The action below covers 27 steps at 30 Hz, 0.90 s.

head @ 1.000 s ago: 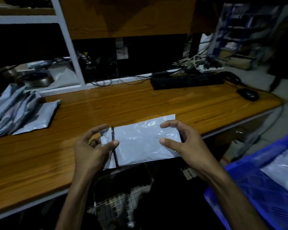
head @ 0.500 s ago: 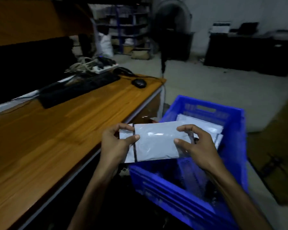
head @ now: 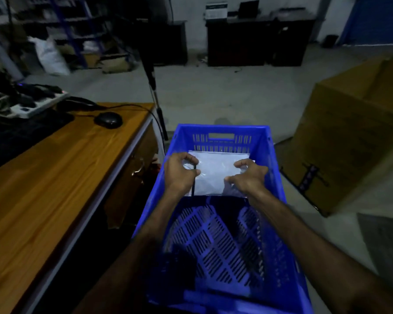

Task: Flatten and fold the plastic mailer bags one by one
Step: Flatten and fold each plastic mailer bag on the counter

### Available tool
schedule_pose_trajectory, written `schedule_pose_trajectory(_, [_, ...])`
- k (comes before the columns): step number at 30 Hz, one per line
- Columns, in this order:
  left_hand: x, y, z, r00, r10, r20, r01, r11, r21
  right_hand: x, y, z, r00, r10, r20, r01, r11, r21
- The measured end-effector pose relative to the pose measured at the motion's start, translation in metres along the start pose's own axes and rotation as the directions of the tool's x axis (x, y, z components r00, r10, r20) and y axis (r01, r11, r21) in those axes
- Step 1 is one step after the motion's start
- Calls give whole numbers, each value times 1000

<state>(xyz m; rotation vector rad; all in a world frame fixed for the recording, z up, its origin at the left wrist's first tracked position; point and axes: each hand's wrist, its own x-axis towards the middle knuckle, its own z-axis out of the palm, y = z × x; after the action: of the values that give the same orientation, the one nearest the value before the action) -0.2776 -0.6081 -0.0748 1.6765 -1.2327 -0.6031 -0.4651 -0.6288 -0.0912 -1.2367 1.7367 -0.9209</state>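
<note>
Hands meet over the blue crate (head: 220, 132): our left hand (head: 179, 175) pinches the folded mailer bag (head: 213, 175) at its left end, beside the dark strip, and our right hand (head: 247, 177) pinches its right end. We hold the bag flat between both grips, inside the crate's far half, over other pale bags lying against the crate's far wall.
</note>
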Motion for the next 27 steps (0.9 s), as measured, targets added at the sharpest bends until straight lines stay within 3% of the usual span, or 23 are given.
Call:
schedule_pose_trajectory(5, [18,-29,34,999,-34,28,34,999,25,16,14,18,998,56,-36,-59,992,-114])
schedule_pose_trajectory(10, [29,-57,54,998,-45,39,41,995,89,11,24,46,979,202,1,-193,937,-293])
schedule_pose_trajectory(15, [42,-64,64,1000,-11,17,8,988,157,-17,39,75,997,-29,70,65,809,-584])
schedule_pose_trajectory(18, [42,-63,62,998,49,51,-61,960,274,-23,51,84,992,-94,84,126,699,-704])
schedule_pose_trajectory(20, [37,-63,62,980,116,161,-178,877,446,-25,57,87,989,-105,100,145,652,-744])
schedule_pose_trajectory(23, [18,-58,57,917,216,337,-399,557,728,-26,67,92,988,-130,78,142,612,-778])
schedule_pose_trajectory(25, [1,-49,54,871,234,433,-492,385,781,-27,72,93,985,-163,49,137,590,-796])
schedule_pose_trajectory(27, [-11,-47,55,831,182,525,-554,338,760,-28,73,94,981,-194,28,137,578,-804])
